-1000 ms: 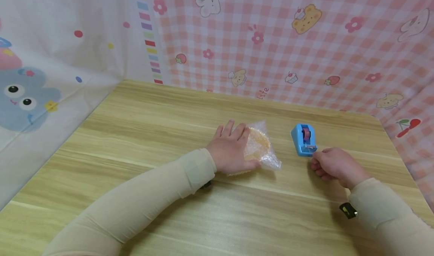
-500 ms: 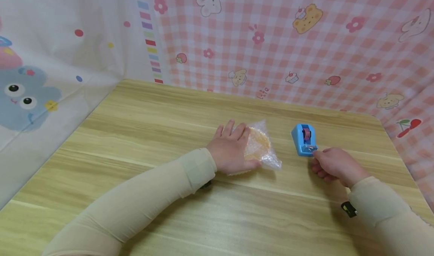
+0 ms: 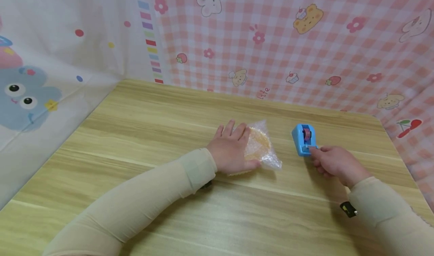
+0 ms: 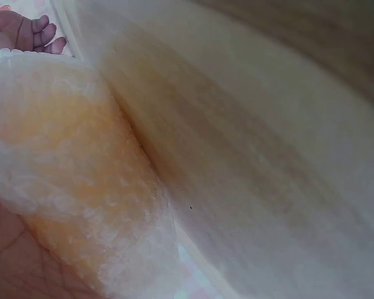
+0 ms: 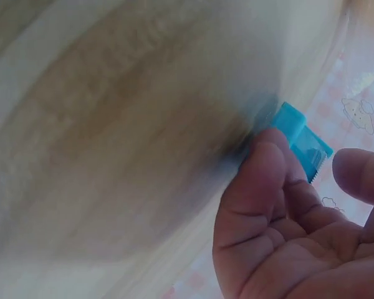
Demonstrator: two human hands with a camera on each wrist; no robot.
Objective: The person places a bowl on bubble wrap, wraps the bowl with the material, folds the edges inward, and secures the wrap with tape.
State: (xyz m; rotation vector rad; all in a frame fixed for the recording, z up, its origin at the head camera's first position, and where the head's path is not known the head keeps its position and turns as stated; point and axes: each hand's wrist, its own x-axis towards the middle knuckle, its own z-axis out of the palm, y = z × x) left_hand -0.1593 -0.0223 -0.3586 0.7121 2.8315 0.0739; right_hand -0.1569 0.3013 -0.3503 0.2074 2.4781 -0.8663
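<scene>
In the head view my left hand lies with spread, straight fingers on a flat packet of clear bubble wrap. Something orange-yellow with a curved edge shows through the wrap; its kind is unclear. A small blue tape dispenser with a pink roll stands to the right of the packet. My right hand is at the dispenser's cutter end, fingertips touching or very near it. The right wrist view has the thumb apart from the bent fingers, beside the serrated edge. No tape strip is discernible between them.
Both things stand on a wood-grain table. A pink checked cloth hangs behind it and along the right side. A white printed cloth hangs at the left.
My right fingertips have shifted slightly up and left, onto the dispenser's cutter end. The left hand, the bubble-wrap packet and the dispenser have stayed in place.
</scene>
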